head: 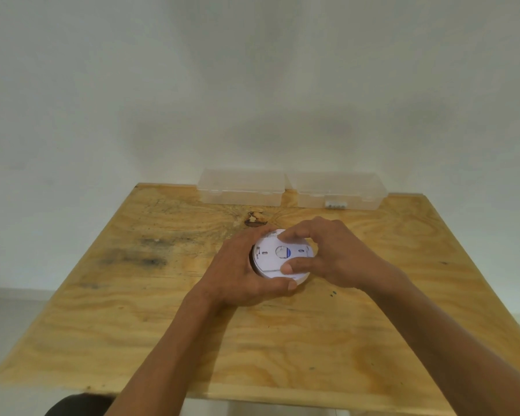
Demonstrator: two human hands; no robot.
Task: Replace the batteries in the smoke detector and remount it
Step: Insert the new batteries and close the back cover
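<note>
A round white smoke detector lies on the plywood table, its flat face up, showing a small round centre with a blue mark. My left hand wraps its left and near rim, thumb at the front edge. My right hand grips from the right, index finger on the far top edge and thumb on the face near the front. Both hands hold the detector at once. Its underside is hidden.
Two clear plastic lidded boxes stand against the wall at the table's far edge, the left box and the right box with a small white item at its front. A dark knot marks the wood behind the detector.
</note>
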